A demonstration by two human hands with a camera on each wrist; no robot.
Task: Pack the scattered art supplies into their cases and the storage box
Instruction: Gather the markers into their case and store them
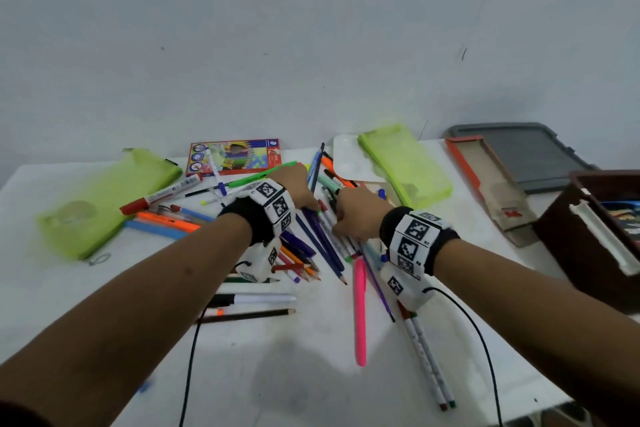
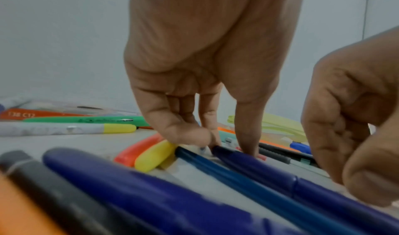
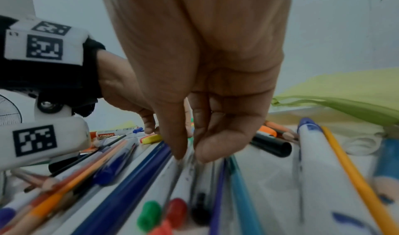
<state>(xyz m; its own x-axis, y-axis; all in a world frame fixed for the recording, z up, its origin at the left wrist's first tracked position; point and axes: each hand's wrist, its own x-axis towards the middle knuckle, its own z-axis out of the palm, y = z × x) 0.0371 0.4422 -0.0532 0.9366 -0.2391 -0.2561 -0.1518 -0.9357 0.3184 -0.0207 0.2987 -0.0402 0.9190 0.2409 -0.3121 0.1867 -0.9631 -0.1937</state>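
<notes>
Left hand (image 1: 300, 191) is pinching a dark blue pencil (image 2: 248, 173) at frame centre; right hand (image 1: 356, 215) is pinching thin white pens (image 3: 185, 175) beside it. Green cases (image 1: 104, 198) are lying upper left and upper right, storage box (image 1: 588, 236) at right edge.

1. A heap of pens and pencils (image 1: 322, 239) is spread over the middle of the table (image 1: 311, 385).
2. One pencil case (image 1: 100, 201) is laid at the left of the heap, and a second pencil case (image 1: 405, 163) at its far right, partly on a palette (image 1: 346, 156).
3. A pencil box (image 1: 233, 156) is placed behind the heap, between the two cases.
4. A cardboard sleeve (image 1: 491, 180) is found right of the second case, with a lid (image 1: 526, 156) behind it.
5. A storage box (image 1: 588, 239) is set at the right edge, nearer than the lid.
6. A highlighter (image 1: 360, 312) is laid in front of the heap.
</notes>
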